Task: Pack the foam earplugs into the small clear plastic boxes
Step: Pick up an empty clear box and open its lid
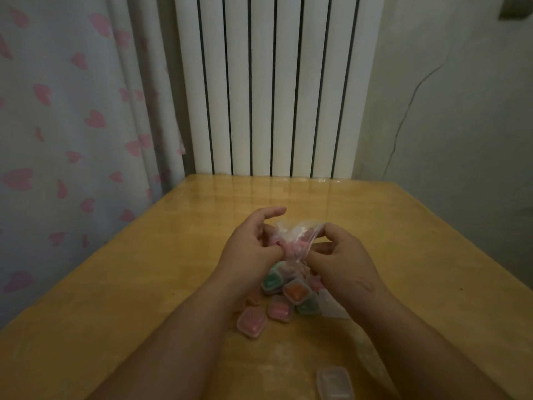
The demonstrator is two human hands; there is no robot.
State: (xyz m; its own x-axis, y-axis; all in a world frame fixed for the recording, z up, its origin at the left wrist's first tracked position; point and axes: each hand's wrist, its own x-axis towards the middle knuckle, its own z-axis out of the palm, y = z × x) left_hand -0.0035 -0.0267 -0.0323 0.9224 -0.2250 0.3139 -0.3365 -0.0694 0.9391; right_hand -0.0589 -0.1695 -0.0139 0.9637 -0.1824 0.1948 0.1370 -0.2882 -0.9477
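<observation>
A white panel radiator [277,85] fills the wall ahead, with a pale curtain printed with pink hearts [66,125] hanging to its left and a cracked plaster wall [450,111] to its right. Below them a glossy yellow wooden table [144,269] runs toward the viewer, its far edge against the radiator.

Both bare forearms reach in from the near edge and meet over the middle of the table. Between the hands is a small clear plastic bag [294,241], crumpled, with pink foam earplugs [288,246] bunched inside; which way the single plugs point cannot be told through the film. The left hand [253,246] has its fingers curled and pinches the bag's left side, forefinger raised above it. The right hand [340,255] pinches the bag's right edge between thumb and fingers.

Just under the wrists, partly hidden by them, lies a loose cluster of small clear plastic boxes on the table, closed and lying flat at mixed angles: one with green contents [272,281], one orange [297,291], two pink [251,321], touching or overlapping. Another clear box [334,382], its contents unclear, sits apart near the bottom edge, beside the right forearm.
</observation>
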